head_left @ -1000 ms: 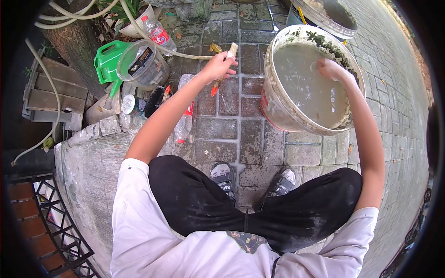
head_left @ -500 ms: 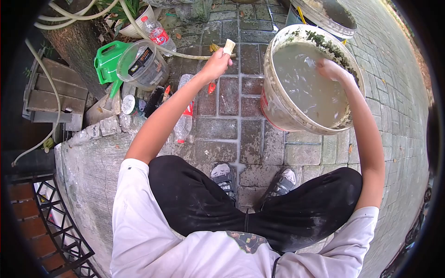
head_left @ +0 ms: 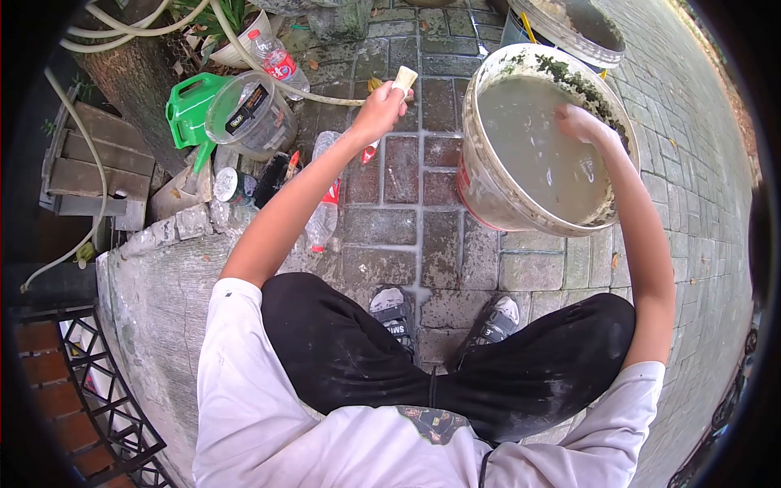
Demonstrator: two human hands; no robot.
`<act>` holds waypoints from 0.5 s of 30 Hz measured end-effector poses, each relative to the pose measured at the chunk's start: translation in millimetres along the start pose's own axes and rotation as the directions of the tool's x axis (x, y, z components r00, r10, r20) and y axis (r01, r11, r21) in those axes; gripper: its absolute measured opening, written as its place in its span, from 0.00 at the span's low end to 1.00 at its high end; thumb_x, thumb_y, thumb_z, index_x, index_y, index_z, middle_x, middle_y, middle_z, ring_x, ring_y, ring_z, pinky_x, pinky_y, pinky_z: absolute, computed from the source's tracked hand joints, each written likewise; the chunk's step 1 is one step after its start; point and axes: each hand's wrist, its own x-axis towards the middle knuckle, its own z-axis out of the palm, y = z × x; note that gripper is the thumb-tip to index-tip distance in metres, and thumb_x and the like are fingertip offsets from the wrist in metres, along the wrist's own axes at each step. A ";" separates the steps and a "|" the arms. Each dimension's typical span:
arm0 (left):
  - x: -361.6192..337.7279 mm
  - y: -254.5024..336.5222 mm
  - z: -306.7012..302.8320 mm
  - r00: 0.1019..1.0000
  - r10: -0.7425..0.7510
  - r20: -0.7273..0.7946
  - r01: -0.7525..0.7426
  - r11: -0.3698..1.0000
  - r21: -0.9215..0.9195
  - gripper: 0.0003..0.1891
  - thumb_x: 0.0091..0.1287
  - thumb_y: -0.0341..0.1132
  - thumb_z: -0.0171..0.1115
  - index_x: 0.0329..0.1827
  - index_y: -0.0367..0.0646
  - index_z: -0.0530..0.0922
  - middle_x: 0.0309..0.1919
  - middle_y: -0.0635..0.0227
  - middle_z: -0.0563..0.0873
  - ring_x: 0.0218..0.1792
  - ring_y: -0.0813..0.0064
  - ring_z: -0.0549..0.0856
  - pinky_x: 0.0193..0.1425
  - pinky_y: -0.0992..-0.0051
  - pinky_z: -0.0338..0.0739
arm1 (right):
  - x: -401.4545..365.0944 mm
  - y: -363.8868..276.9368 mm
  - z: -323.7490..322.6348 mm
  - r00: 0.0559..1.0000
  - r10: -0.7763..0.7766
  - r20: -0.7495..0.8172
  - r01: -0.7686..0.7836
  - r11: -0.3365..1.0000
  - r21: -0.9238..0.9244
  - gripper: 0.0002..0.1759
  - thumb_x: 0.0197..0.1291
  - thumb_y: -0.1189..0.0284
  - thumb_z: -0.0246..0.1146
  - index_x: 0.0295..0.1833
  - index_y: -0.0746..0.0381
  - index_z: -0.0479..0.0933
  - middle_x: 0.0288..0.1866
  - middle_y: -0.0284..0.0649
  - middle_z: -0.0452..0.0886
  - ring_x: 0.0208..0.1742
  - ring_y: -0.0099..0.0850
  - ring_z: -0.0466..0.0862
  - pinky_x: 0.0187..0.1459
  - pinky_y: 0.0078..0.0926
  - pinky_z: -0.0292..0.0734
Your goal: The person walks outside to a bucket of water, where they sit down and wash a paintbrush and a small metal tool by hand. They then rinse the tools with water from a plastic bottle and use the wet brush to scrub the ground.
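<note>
My left hand (head_left: 381, 112) is closed around a paintbrush (head_left: 403, 79), its pale bristles pointing up and its red handle end showing below my fist. My right hand (head_left: 579, 126) reaches into a large white bucket (head_left: 480, 175) of murky grey water (head_left: 533, 154). The fingers of that hand dip under the surface, so whether they hold anything is hidden. Dark green grime sticks to the bucket's inner wall behind the hand. Below my left forearm, a clear plastic bottle (head_left: 323, 220) with a red label and cap lies on the bricks, partly covered by the arm.
Left of my arm stand a clear tub (head_left: 272, 134), a green watering can (head_left: 191, 110), a lidded jar (head_left: 230, 185) and an upright bottle (head_left: 277, 61). A hose (head_left: 325, 99) crosses the brick paving. Behind the large bucket is another bucket (head_left: 569, 41).
The paintbrush in my left hand has shifted and tilted slightly to the right. My right hand has barely moved, while the ripples on the water look different.
</note>
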 end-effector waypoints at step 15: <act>1.1 -4.4 3.2 0.994 0.107 -0.032 -0.099 0.977 0.191 0.17 0.70 0.41 0.45 0.47 0.37 0.76 0.27 0.68 0.78 0.27 0.79 0.76 0.33 0.75 0.71 | -0.4 -3.6 -1.0 1.000 0.002 0.022 0.000 0.999 -0.050 0.16 0.58 0.67 0.53 0.49 0.64 0.74 0.38 0.52 0.81 0.40 0.42 0.82 0.40 0.38 0.75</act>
